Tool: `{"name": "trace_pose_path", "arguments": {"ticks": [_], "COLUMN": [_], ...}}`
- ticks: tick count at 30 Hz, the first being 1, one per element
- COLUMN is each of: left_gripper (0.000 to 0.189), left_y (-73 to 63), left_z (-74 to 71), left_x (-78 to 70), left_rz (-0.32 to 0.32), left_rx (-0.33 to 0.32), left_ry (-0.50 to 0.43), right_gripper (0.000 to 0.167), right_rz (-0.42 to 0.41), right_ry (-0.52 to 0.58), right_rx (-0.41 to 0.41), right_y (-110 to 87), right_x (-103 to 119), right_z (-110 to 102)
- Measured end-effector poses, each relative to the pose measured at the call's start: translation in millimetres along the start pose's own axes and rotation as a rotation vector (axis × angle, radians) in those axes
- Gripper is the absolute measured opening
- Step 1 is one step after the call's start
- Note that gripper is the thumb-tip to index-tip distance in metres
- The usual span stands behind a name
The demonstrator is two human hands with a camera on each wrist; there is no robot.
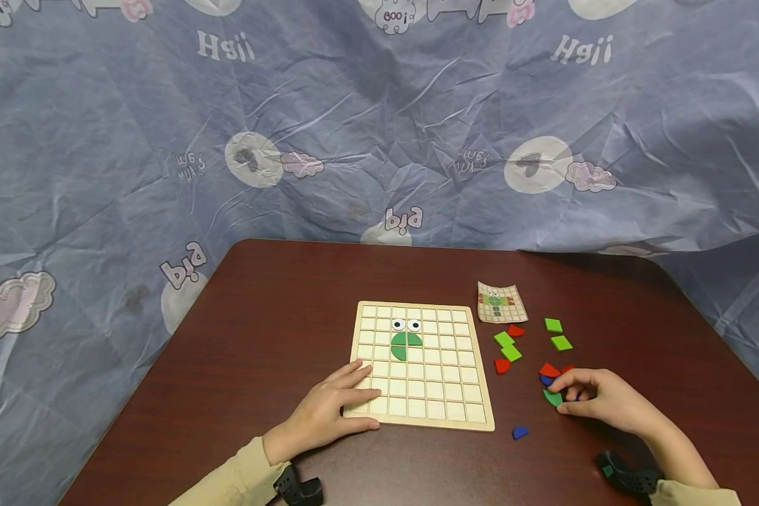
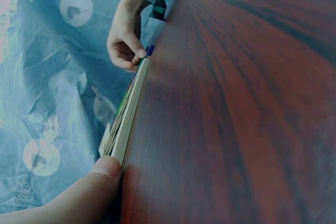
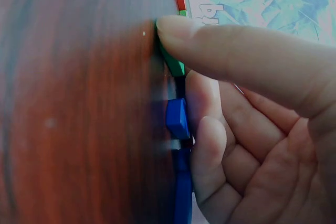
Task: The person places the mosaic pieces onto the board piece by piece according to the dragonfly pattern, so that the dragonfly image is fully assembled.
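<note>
A pale wooden grid board (image 1: 426, 411) lies on the table, bearing two eye pieces (image 1: 406, 325) and several dark green quarter-circle pieces (image 1: 399, 339). My left hand (image 1: 329, 407) rests spread over its near left corner, the thumb (image 2: 107, 167) along the board's edge in the left wrist view. Right of the board, my right hand (image 1: 601, 400) pinches another green quarter-circle piece (image 1: 552, 398) between thumb and index finger, low at the tabletop. In the right wrist view the thumb covers one end of this green piece (image 3: 175, 62), and blue pieces (image 3: 177, 119) sit beside the curled fingers.
Bright green squares (image 1: 511, 352) and red quarter-circle pieces (image 1: 502, 365) lie between the board and my right hand. A lone blue piece (image 1: 520, 433) is nearer me. The pattern card (image 1: 502, 304) lies behind them. A patterned cloth (image 1: 379, 140) hangs behind the table.
</note>
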State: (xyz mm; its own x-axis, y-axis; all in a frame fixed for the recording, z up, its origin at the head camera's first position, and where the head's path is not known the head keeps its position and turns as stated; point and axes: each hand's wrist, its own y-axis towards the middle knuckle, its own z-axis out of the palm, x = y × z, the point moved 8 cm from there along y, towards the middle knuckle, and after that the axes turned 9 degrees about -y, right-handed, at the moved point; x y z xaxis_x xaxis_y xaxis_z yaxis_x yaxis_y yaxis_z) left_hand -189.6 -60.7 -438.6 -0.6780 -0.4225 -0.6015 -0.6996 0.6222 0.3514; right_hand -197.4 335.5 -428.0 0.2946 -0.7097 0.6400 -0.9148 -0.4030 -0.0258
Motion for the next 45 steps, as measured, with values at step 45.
{"name": "trace_pose_path", "arguments": {"ticks": [45], "left_gripper": [0.048], "left_y": [-0.2], "left_z": [-0.3], "left_x": [-1.1], "left_rz": [-0.001], "left_rx": [-0.001], "left_ry": [-0.015], "right_gripper": [0.008], "right_rz": [0.024], "right_ry": [-0.109], "right_rx": [-0.115], "right_y": [8.9], "right_x": [10.7], "right_z": [-3.2]}}
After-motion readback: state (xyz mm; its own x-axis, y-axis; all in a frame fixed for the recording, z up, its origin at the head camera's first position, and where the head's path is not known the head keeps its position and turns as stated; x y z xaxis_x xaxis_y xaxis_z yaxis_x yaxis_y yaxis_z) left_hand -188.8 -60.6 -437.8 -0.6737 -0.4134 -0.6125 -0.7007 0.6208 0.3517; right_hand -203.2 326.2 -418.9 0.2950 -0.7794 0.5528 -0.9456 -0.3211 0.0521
